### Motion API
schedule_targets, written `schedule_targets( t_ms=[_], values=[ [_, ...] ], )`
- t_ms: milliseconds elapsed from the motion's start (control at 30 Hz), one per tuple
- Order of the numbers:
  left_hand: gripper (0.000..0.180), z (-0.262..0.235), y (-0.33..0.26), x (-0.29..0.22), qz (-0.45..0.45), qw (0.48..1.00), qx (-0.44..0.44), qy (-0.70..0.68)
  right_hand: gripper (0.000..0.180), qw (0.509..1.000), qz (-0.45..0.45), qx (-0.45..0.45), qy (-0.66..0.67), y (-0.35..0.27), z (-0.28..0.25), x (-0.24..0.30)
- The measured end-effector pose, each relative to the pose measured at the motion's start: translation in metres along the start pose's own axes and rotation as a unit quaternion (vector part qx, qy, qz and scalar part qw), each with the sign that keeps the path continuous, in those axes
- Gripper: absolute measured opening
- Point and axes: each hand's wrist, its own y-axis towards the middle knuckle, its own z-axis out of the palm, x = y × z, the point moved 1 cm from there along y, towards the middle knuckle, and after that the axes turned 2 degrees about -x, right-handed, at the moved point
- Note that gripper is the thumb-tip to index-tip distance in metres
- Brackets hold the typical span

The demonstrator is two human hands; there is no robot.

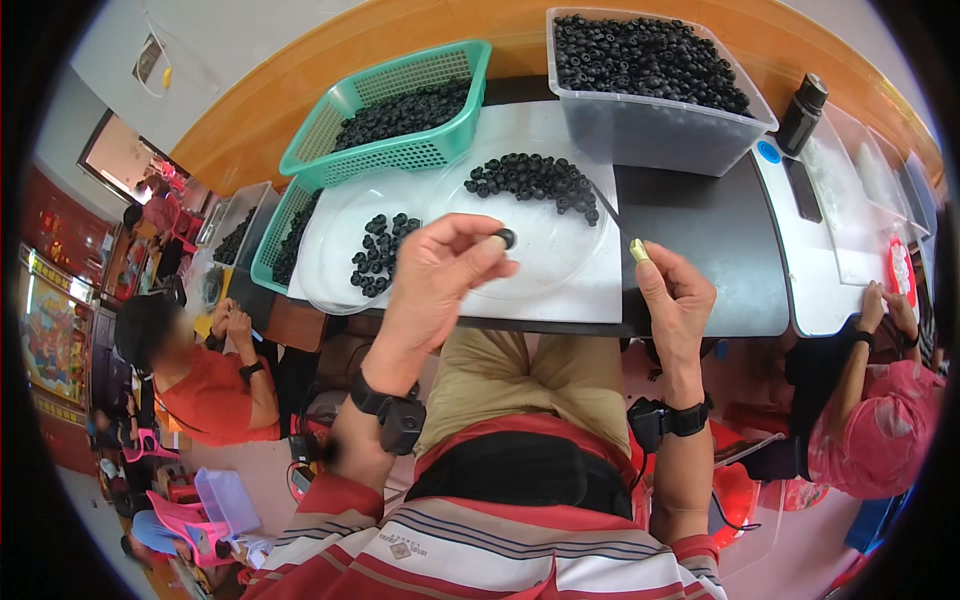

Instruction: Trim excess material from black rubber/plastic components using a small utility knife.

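Between the thumb and fingers of my left hand (440, 275) is a small round black part (506, 238), apparently rubber, held over the clear round trays. My right hand (677, 295) pinches a thin dark blade-like tool (612, 212) that points up and left; a pale yellow piece (639, 250) shows at the thumb tip. Loose black parts (535, 182) lie in an arc at the back of the larger clear round tray (560, 275). More of them (378, 255) sit in the smaller clear tray (318, 262) to the left.
Behind the trays stand a green basket (400, 155) and a clear plastic bin (650, 135), both holding many black parts. A black bottle (803, 112) and a phone (802, 190) are at the right. People work on both sides, one in an orange shirt (215, 395), another in pink (880, 430).
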Motion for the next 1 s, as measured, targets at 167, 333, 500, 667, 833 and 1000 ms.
schedule_targets(
  t_ms=[167,333,500,667,833,1000],
  values=[
    [0.017,-0.048,-0.005,-0.021,0.138,0.914,-0.149,0.351,0.027,1.000,0.006,0.001,-0.006,0.001,-0.001,0.001],
    [0.019,-0.078,-0.007,-0.031,0.168,0.812,-0.211,0.518,0.027,1.000,0.009,0.006,-0.014,0.000,0.001,0.000],
    [0.019,-0.053,-0.004,-0.023,0.233,0.793,-0.191,0.530,0.026,1.000,0.012,0.011,-0.010,0.000,0.002,0.002],
    [0.018,-0.016,0.017,-0.004,0.225,0.772,-0.081,0.588,0.026,1.000,0.010,0.012,-0.009,0.000,0.000,0.000],
    [0.020,-0.015,0.058,0.019,0.270,0.690,-0.077,0.667,0.026,1.000,0.007,0.017,-0.001,0.000,0.001,0.001],
    [0.019,-0.018,0.074,0.029,0.190,0.644,-0.069,0.738,0.026,1.000,0.008,0.021,-0.004,-0.001,-0.002,-0.002]
  ],
)
